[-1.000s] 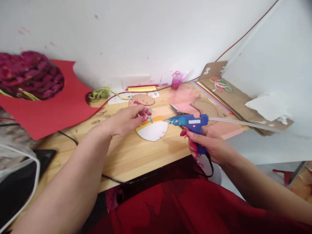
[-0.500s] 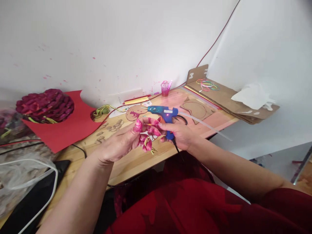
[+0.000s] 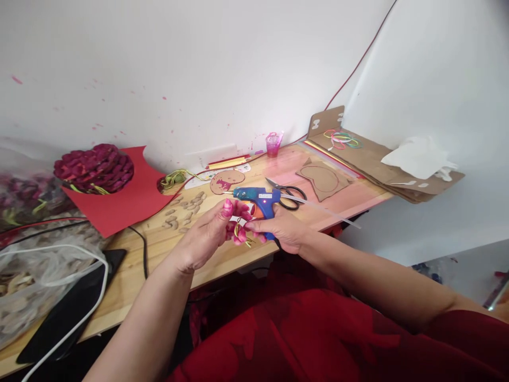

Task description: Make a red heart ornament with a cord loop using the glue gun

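Observation:
My right hand is wrapped round the handle of a blue hot glue gun, its nozzle pointing left and a long clear glue stick sticking out behind. My left hand, its fingertips stained pink, is curled round a small pink piece with yellow-green string; the fingers hide much of it. My right thumb reaches to this piece. Just above the hands, behind the gun, lies a round cardboard disc with pink stains. Scissors with black handles lie behind the gun.
Loose peanuts lie left of centre. A red sheet bears a cluster of dark pink shells. Pink liquid stands in a plastic cup. Cardboard with a drawn outline lies right. Bags of peanuts and cables are at left.
The glue gun has come down and slightly left, closer to the left hand. The scissors behind it show more fully. The view has shifted a little to the left.

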`<state>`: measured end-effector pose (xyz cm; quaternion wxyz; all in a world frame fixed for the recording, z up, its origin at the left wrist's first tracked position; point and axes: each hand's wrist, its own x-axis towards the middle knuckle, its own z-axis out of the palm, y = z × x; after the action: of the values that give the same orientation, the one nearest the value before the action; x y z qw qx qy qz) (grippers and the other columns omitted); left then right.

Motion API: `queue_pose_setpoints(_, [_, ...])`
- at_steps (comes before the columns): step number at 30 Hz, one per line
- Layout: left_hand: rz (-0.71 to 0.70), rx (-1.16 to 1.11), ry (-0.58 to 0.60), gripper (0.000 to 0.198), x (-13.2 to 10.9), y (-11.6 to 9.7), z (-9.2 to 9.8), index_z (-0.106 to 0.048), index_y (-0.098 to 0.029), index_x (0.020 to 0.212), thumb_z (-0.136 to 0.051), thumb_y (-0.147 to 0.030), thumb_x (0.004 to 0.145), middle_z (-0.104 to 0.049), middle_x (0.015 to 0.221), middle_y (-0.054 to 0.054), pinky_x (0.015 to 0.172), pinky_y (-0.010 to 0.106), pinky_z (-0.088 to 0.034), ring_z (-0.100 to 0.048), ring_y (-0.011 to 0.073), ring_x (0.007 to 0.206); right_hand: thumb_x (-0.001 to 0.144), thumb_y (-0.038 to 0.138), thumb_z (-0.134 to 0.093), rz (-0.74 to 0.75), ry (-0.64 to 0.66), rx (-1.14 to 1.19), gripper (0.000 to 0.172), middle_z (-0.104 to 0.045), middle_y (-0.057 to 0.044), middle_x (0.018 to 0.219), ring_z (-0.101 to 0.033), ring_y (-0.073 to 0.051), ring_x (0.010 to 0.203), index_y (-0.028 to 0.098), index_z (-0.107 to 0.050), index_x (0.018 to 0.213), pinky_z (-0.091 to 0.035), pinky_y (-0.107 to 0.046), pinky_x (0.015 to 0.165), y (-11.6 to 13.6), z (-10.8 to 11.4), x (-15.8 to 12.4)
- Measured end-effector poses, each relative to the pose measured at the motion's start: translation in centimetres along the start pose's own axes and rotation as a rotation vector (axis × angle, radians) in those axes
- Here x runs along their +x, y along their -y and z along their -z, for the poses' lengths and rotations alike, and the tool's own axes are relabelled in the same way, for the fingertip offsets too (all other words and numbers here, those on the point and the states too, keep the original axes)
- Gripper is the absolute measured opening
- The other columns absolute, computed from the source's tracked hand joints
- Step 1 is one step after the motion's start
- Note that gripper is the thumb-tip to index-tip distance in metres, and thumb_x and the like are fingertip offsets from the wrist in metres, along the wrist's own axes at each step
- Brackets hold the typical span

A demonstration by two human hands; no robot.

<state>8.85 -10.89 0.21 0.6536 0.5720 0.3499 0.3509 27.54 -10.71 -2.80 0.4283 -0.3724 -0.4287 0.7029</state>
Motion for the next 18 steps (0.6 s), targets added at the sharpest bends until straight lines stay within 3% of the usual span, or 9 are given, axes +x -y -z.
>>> queue_pose_setpoints(5, [0.007,0.114,-0.16,0.038,-0.2,0.3,-0.2,-0.064,-0.017,0.101,-0.066,-0.053,0.086,-0.064,0.097,0.005,0.071,0.03,-0.052,-0.06,0.013,0.073,0.054,0.023,-0.091,-0.009,-0.109,-0.071,0.04,-0.065,0.003,0.064,-0.058,-0.009,0.051,0.016,-0.061,0.079,-0.042,-0.018,0.041,0.9,0.7,0.3])
queue_pose_setpoints(8, [0.02,0.234,-0.23,0.037,-0.1,0.9,-0.2,-0.066,-0.017,0.099,-0.076,-0.045,0.077,-0.065,0.085,0.002,0.068,0.03,-0.053,-0.061,0.0135,0.068,0.058,0.018,-0.088,-0.034,-0.128,-0.131,0.036,-0.067,0.0,0.064,-0.061,-0.01,0.052,0.015,-0.059,0.079,-0.042,-0.017,0.041,1.8,1.2,0.6])
queue_pose_setpoints(12, [0.043,0.462,-0.353,0.028,-0.4,2.0,-0.5,-0.069,-0.019,0.096,-0.071,-0.041,0.079,-0.068,0.075,0.002,0.064,0.031,-0.053,-0.063,0.0165,0.066,0.065,0.014,-0.083,-0.02,-0.14,-0.201,0.031,-0.069,-0.001,0.064,-0.063,-0.012,0.053,0.017,-0.058,0.083,-0.043,-0.019,0.041,2.4,1.8,1.5])
queue_pose_setpoints(15, [-0.065,0.801,-0.465,0.018,-1.0,3.1,-0.9,-0.071,-0.022,0.092,-0.063,-0.038,0.087,-0.072,0.081,0.003,0.069,0.033,-0.053,-0.065,0.0188,0.071,0.065,0.011,-0.082,-0.018,-0.17,-0.298,0.033,-0.069,-0.001,0.064,-0.064,-0.013,0.054,0.018,-0.057,0.085,-0.045,-0.021,0.043,2.6,2.1,2.4])
queue_pose_setpoints(18, [-0.233,1.09,-0.459,0.018,-1.5,4.4,-1.1,-0.071,-0.022,0.092,-0.055,-0.029,0.093,-0.073,0.093,0.006,0.073,0.033,-0.051,-0.067,0.0198,0.08,0.064,0.01,-0.081,-0.029,-0.174,-0.429,0.032,-0.07,-0.002,0.068,-0.064,-0.014,0.054,0.018,-0.058,0.083,-0.046,-0.022,0.042,2.6,2.3,3.4])
